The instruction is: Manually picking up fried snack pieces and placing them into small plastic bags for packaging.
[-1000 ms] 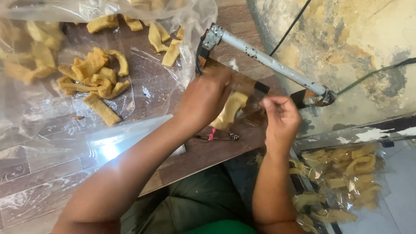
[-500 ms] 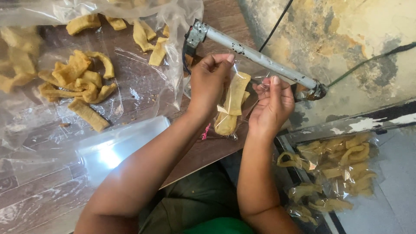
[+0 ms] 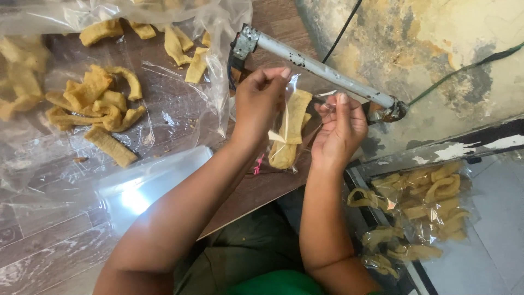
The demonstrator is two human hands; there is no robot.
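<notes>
My left hand and my right hand pinch the two top corners of a small clear plastic bag that holds a few yellow fried snack strips. The bag hangs upright between the hands, just in front of a grey metal sealer bar that slants across the table edge. Loose snack strips lie on a clear plastic sheet to the left.
A wood-patterned table carries a stack of clear bags near my left forearm. Filled snack bags lie on the floor at the right. A stained wall with cables rises behind the sealer.
Both hands lifted the bag from the sealer area and now hold it up by its top corners. The view shifted slightly to the right.
</notes>
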